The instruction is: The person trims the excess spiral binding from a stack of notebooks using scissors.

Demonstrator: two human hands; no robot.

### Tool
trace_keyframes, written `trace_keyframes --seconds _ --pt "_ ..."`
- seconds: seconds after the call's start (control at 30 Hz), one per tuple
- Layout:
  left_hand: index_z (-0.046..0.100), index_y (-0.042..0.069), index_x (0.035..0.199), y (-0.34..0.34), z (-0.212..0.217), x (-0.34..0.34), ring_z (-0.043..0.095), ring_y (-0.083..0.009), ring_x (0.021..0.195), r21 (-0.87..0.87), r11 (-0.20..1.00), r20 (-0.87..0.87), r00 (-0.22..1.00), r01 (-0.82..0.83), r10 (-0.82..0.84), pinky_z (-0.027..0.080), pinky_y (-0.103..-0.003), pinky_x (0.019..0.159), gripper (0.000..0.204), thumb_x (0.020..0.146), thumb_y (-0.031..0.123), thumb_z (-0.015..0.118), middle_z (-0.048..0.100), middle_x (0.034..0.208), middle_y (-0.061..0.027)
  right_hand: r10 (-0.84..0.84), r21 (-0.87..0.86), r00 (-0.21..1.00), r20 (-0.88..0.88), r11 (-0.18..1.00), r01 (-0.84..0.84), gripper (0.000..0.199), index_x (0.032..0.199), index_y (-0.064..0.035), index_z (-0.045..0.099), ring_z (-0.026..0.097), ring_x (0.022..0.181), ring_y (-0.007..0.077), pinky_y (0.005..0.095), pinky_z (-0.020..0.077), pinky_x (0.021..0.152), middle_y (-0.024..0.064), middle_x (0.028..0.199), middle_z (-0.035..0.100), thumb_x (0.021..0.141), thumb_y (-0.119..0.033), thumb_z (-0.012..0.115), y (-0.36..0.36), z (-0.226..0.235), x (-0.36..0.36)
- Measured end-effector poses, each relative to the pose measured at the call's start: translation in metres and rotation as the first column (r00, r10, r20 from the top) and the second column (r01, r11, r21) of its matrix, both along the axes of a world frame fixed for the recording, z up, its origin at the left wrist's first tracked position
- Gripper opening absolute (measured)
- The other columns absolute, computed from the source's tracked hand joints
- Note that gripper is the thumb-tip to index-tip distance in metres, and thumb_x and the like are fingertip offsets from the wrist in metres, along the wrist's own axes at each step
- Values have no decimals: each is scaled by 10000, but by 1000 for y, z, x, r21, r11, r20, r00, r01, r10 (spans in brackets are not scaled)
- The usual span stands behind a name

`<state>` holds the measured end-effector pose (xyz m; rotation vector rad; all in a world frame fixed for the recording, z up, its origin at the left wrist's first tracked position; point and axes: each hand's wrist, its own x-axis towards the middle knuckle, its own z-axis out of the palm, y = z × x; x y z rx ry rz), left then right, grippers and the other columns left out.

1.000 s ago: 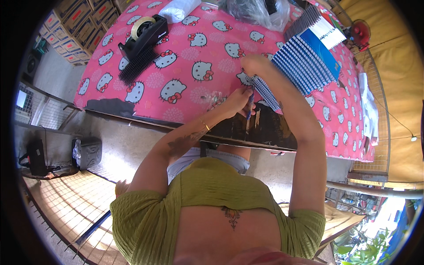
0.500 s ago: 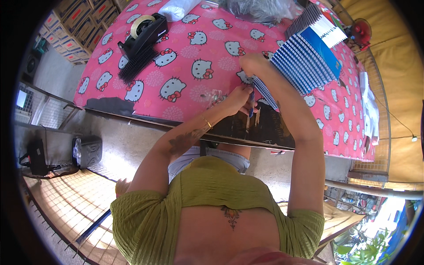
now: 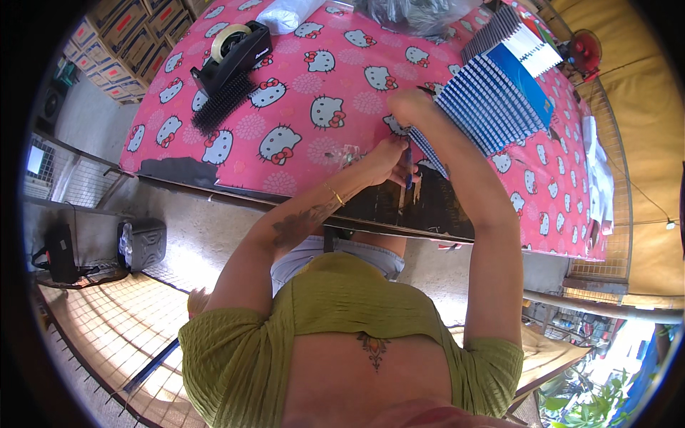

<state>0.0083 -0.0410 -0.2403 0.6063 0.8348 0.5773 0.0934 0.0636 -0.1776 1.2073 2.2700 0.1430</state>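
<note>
My left hand (image 3: 387, 162) is closed around a narrow dark blue strip (image 3: 409, 171) near the table's front edge, its kind unclear. Just beyond it, my right hand (image 3: 412, 108) is curled shut with the wrist bent; its fingers are mostly hidden, and what they hold cannot be made out. A small dark tip (image 3: 427, 90) shows beside its knuckles. Right of my right forearm lies a group of blue booklets (image 3: 524, 89) with ridged blue-and-white edges (image 3: 474, 107) that look like comb bindings. Part of that ridged row passes under the forearm.
A black tape dispenser (image 3: 239, 60) stands at the table's far left, beside a black bristly strip (image 3: 220, 107). White booklets (image 3: 531, 50), a clear plastic bag (image 3: 421, 14) and a white roll (image 3: 289, 14) lie farther back. The pink patterned cover (image 3: 285, 107) is torn along the front edge.
The blue strip in my left hand has turned slightly more upright. A dark tip now shows beside my right hand. Both arms are nearly where they were.
</note>
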Motion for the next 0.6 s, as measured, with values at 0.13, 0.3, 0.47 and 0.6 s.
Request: trace_keyframes --seconds 0.13,0.3,0.47,0.6 --pt "424 -39 1070 10 -5 4 668 -405 829 -30 999 -9 999 -34 34 578 -522 707 350 1015 292 323 599 920 -246 0 -24 1000 4 1000 0 267 868 -12 727 696 826 325 427 554 685 178 884 700 603 -36 753 -1 2 -4" --pt "484 1 983 14 -15 6 653 -314 704 -2 999 -37 998 -43 43 576 -463 638 308 1002 286 367 610 805 -178 2 64 999 -45 998 1 272 872 -22 729 693 851 318 420 555 690 172 904 702 600 -28 750 -5 -8 -7" --pt "503 16 1026 1 10 -40 669 -289 691 164 983 -185 982 78 -47 573 -437 608 326 992 329 416 642 846 -156 -52 1 988 -147 999 53 200 948 -29 717 691 900 306 433 550 714 145 975 709 772 -81 636 1 -5 1" --pt "505 23 1057 35 9 -111 676 -291 738 271 940 -27 975 -206 221 575 -414 644 331 992 334 414 651 882 -163 -73 98 748 -660 979 181 165 919 -25 696 679 843 294 426 529 677 158 958 700 782 -115 692 9 19 -26"
